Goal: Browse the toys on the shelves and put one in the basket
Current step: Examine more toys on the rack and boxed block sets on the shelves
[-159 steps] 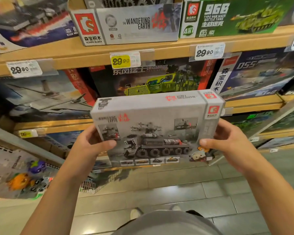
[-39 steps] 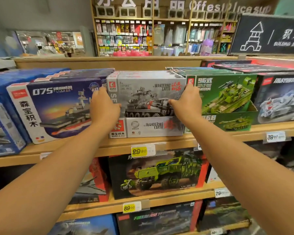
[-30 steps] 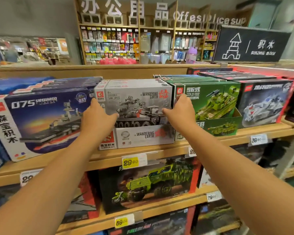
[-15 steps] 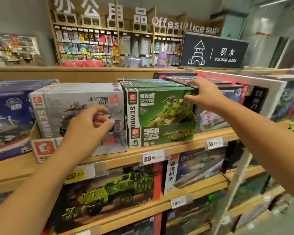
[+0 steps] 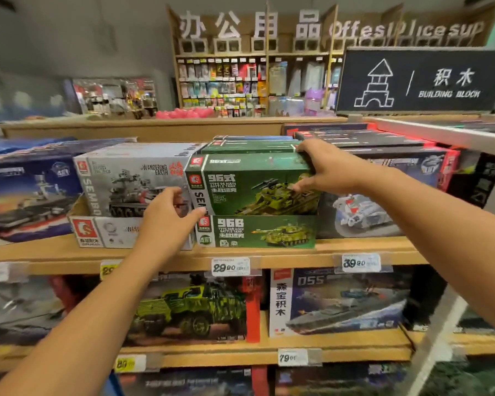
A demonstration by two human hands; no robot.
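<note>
The green Type 96 tank box [image 5: 249, 185] sits on the top shelf [image 5: 355, 248], on top of a flat display carton, wedged between the grey Wandering Earth box [image 5: 132, 181] and a dark set toward the shelf's right end. Right hand [image 5: 323, 167] pinches its upper right corner, fingers on top, thumb on the face. Left hand [image 5: 166, 221] is spread loose at the lower left corner, not gripping. I'd get that left hand on first, then slide it straight out level so the neighbours don't tip. No basket in view.
</note>
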